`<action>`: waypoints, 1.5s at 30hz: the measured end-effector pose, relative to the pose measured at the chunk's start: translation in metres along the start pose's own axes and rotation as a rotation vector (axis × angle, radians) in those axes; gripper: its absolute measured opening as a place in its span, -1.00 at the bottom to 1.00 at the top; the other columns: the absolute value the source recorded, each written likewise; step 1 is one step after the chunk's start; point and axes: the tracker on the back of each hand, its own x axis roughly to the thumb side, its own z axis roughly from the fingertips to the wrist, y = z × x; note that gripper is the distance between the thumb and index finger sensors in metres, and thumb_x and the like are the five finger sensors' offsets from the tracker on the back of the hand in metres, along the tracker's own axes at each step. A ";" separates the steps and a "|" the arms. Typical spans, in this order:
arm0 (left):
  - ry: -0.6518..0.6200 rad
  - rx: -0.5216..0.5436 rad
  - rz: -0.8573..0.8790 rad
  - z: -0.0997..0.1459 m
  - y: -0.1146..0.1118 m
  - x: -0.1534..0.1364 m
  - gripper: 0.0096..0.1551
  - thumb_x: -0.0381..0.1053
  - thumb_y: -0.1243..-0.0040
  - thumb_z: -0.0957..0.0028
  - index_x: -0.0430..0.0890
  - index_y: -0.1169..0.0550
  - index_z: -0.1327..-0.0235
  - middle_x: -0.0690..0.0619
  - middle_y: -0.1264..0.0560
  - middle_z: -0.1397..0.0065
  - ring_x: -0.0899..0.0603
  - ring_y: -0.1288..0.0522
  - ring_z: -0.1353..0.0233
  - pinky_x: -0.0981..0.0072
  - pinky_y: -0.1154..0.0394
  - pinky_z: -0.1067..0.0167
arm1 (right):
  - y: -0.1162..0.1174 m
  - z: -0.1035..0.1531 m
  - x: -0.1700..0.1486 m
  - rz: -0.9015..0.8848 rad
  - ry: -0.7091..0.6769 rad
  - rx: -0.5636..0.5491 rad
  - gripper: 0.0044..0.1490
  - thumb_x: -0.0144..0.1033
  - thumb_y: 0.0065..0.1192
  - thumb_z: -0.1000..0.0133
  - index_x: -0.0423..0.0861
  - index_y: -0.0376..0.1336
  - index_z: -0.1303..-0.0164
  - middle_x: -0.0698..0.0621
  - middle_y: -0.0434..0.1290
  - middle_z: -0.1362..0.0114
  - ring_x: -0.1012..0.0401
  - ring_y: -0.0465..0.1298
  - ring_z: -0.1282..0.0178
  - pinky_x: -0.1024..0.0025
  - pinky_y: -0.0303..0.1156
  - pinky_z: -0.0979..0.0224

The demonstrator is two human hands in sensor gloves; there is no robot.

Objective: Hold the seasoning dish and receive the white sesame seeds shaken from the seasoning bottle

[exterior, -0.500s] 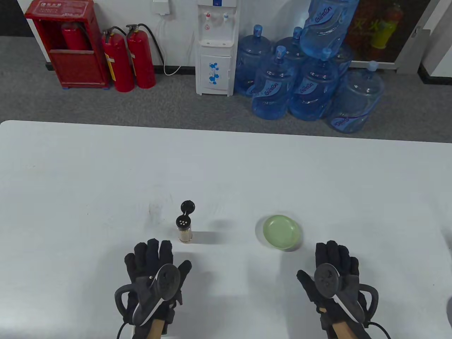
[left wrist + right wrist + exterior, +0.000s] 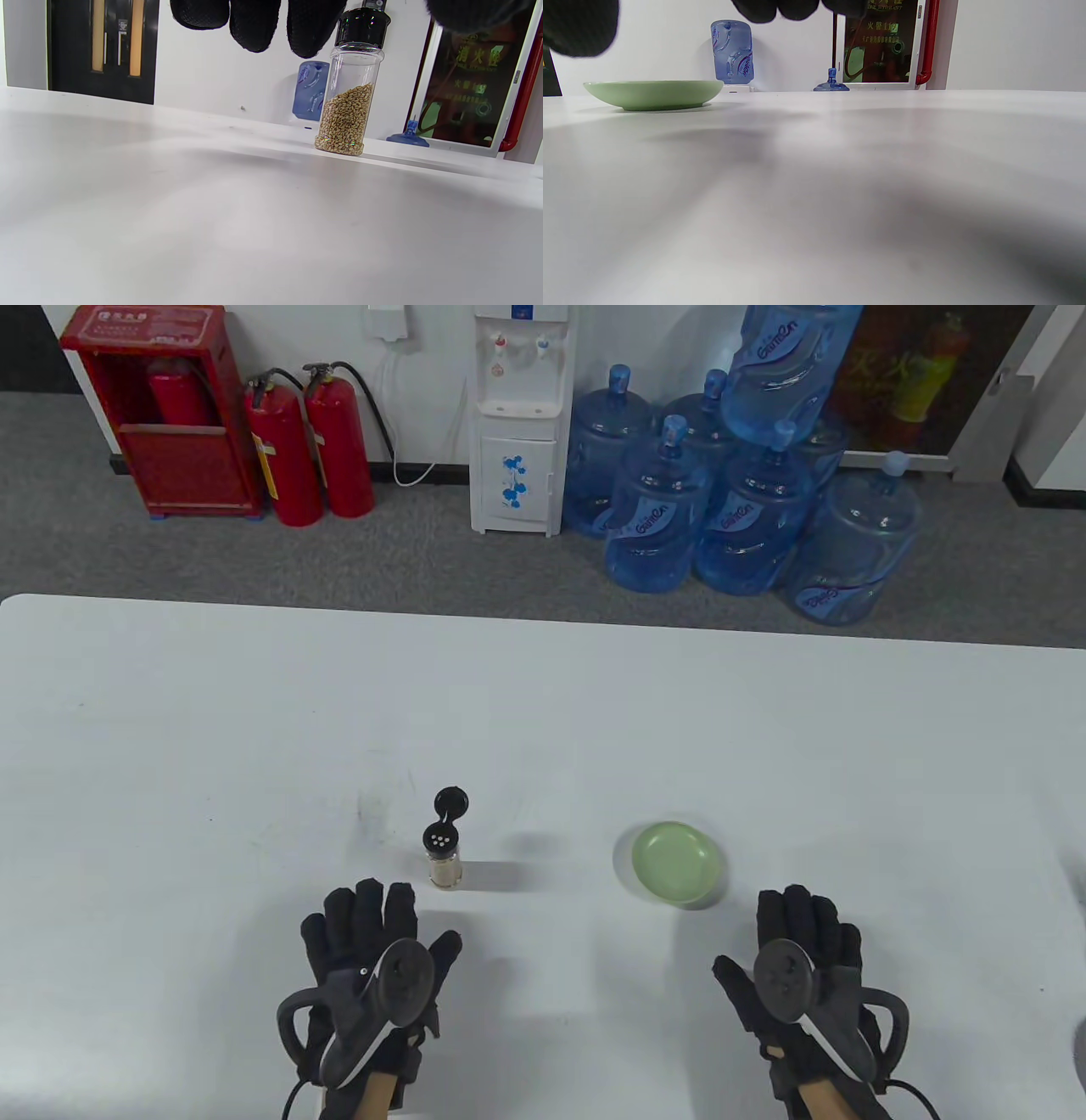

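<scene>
A small clear seasoning bottle (image 2: 444,859) partly filled with sesame seeds stands upright on the white table (image 2: 543,712), its black flip lid (image 2: 450,802) swung open behind the shaker holes. In the left wrist view the seasoning bottle (image 2: 348,84) stands just beyond my fingertips (image 2: 254,25). A shallow pale green dish (image 2: 677,864) sits to its right and holds nothing; the dish (image 2: 654,94) lies left of centre in the right wrist view. My left hand (image 2: 373,937) lies flat just short of the bottle, fingers straight. My right hand (image 2: 797,937) lies flat, near and right of the dish.
Beyond the table's far edge stand a water dispenser (image 2: 519,415), several blue water jugs (image 2: 738,492), two red fire extinguishers (image 2: 310,445) and a red cabinet (image 2: 161,411). A dark object shows at the table's right edge (image 2: 1079,1052).
</scene>
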 end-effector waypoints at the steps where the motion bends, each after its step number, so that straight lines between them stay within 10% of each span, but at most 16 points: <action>1: 0.001 0.000 0.000 0.000 0.000 0.000 -0.06 0.54 -0.01 0.03 0.10 -0.33 -0.58 0.00 -0.16 -0.72 -0.38 -0.09 -0.74 -0.39 0.01 -0.59 | 0.000 0.000 0.000 -0.001 0.001 0.001 0.22 0.58 0.06 0.08 0.14 -0.17 -0.66 0.09 -0.23 -0.76 0.00 -0.14 -0.77 -0.10 -0.18 -0.72; 31: 0.011 0.003 0.007 -0.001 -0.001 -0.002 -0.05 0.54 -0.01 0.03 0.09 -0.33 -0.58 0.00 -0.17 -0.71 -0.38 -0.10 -0.74 -0.39 0.01 -0.59 | -0.006 -0.002 0.003 -0.012 0.054 -0.037 0.18 0.56 0.05 0.07 0.12 -0.11 -0.66 0.07 -0.17 -0.76 -0.01 -0.09 -0.77 -0.10 -0.14 -0.72; 45: 0.014 -0.003 0.005 -0.001 -0.001 0.001 -0.07 0.53 0.00 0.02 0.08 -0.34 -0.58 0.00 -0.17 -0.71 -0.38 -0.10 -0.74 -0.38 0.00 -0.59 | -0.007 -0.071 0.045 0.120 0.252 0.002 -0.10 0.54 0.07 0.06 0.12 0.41 -0.28 0.07 0.31 -0.56 0.02 0.32 -0.53 -0.04 0.13 -0.66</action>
